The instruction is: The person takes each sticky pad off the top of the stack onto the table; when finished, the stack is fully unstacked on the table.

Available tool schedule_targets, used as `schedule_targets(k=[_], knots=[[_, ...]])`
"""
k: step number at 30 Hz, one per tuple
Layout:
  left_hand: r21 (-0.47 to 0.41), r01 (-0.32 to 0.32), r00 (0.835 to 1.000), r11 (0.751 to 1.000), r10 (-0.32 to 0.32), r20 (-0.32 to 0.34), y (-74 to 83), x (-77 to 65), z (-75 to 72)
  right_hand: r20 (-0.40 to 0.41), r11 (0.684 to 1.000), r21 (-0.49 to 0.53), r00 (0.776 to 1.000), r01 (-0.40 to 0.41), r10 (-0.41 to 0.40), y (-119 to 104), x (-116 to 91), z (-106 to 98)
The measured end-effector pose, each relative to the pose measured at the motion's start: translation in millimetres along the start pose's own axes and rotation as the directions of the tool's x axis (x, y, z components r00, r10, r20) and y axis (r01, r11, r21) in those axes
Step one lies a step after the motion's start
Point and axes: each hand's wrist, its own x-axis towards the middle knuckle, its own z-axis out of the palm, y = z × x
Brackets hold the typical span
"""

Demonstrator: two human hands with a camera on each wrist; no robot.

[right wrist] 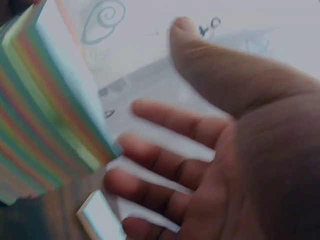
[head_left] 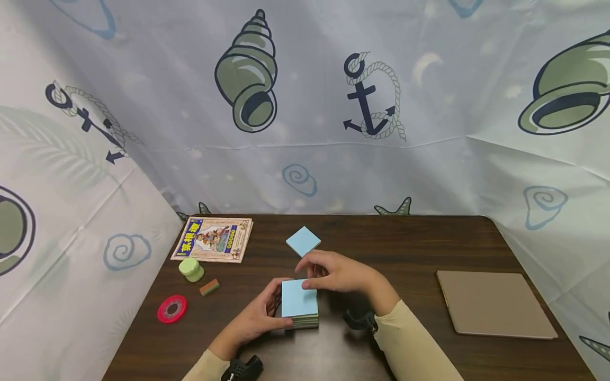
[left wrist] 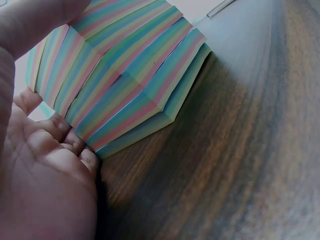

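Note:
A thick stack of sticky notes [head_left: 299, 299] with a light blue top stands on the table in front of me. Its sides show rainbow stripes, seen up close as striped pads [left wrist: 135, 80] in the left wrist view. My left hand [head_left: 259, 315] grips the stack from the left, thumb at the near side and fingers along the far left. Over the stack's top right corner hovers my right hand [head_left: 340, 275]; its fingers [right wrist: 150, 155] are spread and hold nothing in the right wrist view. Beyond it lies a separate light blue sticky note pad [head_left: 303, 241].
On the left are an illustrated booklet [head_left: 213, 239], a light green lidded jar [head_left: 191, 269], an orange-and-green eraser-like block [head_left: 209, 287] and a red ring-shaped roll [head_left: 172, 300]. A flat beige laptop-like slab [head_left: 495, 303] lies at right. Printed cloth [head_left: 305, 106] hangs behind the table.

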Motion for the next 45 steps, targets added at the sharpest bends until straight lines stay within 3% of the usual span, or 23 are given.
schedule_targets(k=[8, 18, 30, 45], knots=[[-0.012, -0.022, 1.0, 1.0, 0.022, 0.014, -1.8, 0.1, 0.5, 0.039, 0.986, -0.147, 0.996, -0.075, 0.082, -29.5, -7.3, 3.1], [-0.002, -0.022, 1.0, 1.0, 0.022, 0.01, -0.2, -0.9, 0.2, 0.041, 0.951, -0.273, 0.986, -0.144, 0.161, -32.8, -5.1, 13.2], [0.017, -0.013, 1.0, 1.0, 0.013, -0.004, 9.4, 0.3, -3.5, 0.041, 0.942, -0.305, 0.986, -0.14, 0.16, -35.5, -1.4, 9.0], [0.006, 0.056, 0.998, 0.998, -0.055, -0.006, 3.6, -3.5, 0.4, 0.022, 0.943, -0.3, 0.987, -0.148, 0.161, -30.9, -6.2, 12.9]])
